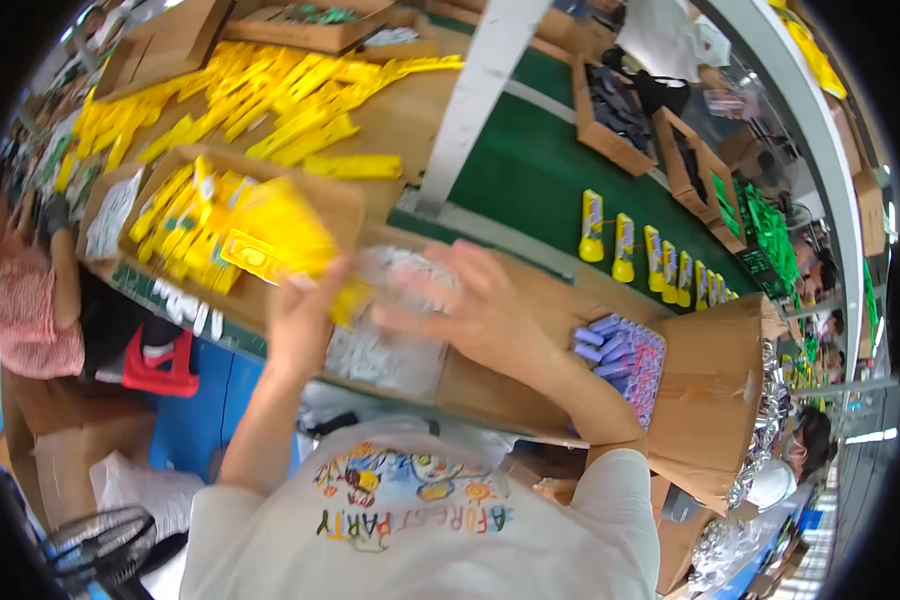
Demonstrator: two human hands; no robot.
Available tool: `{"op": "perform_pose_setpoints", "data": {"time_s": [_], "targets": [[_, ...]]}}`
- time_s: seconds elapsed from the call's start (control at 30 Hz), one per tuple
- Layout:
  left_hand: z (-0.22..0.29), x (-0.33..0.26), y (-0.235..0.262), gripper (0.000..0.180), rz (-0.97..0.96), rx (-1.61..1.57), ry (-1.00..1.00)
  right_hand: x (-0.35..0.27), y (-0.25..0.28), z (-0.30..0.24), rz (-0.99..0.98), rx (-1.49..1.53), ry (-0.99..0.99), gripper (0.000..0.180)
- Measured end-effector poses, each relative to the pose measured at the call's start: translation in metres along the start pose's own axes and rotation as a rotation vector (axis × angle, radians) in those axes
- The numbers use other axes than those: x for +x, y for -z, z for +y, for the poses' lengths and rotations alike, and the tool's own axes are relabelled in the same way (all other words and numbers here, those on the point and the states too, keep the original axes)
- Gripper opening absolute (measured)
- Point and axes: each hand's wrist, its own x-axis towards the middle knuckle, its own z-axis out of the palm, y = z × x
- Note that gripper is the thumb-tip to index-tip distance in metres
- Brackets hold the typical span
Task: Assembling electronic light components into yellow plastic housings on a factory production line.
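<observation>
My left hand (305, 322) is closed around the lower end of a yellow plastic piece (292, 228), blurred by motion. It is raised over the near edge of a cardboard box (175, 160) full of yellow plastic pieces (185, 235). To the right, my right hand (485, 312) has its fingers stretched apart toward the left, partly smeared, and no object shows between them. Beneath it lies a clear plastic bag (385, 360) of small pale parts, partly hidden by the hand.
A heap of yellow pieces (300, 100) covers the bench behind the box. Yellow items (623, 248) stand in a row on the green conveyor (530, 160), beyond a metal post (480, 100). Purple tubes (620, 355) lie beside a large carton (705, 390). A co-worker (30, 310) sits at left.
</observation>
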Motion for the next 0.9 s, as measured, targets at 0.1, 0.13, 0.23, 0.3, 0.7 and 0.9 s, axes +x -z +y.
{"op": "perform_pose_setpoints", "data": {"time_s": [0.1,0.13,0.23,0.3,0.7,0.9], "targets": [[0.012,-0.01,-0.041,0.023,-0.198,-0.461,0.384,-0.015,-0.016,0.005,0.011,0.219,0.336,0.029],[0.006,-0.003,-0.041,0.026,-0.26,-0.499,0.376,-0.023,-0.018,0.011,0.061,0.351,0.178,0.025],[-0.008,-0.015,-0.044,0.034,-0.336,-0.521,0.374,-0.018,0.008,-0.009,-0.053,1.22,-0.653,0.015],[-0.018,-0.031,-0.046,0.036,-0.472,-0.158,0.137,-0.015,0.007,-0.005,-0.059,1.06,-0.744,0.016],[-0.045,-0.045,-0.041,0.039,-0.486,0.055,0.229,-0.069,-0.008,-0.024,0.108,0.441,-0.19,0.013],[-0.033,-0.052,-0.043,0.034,-0.743,-0.036,0.349,-0.198,0.034,0.097,-0.544,-0.48,-0.663,0.027]]}}
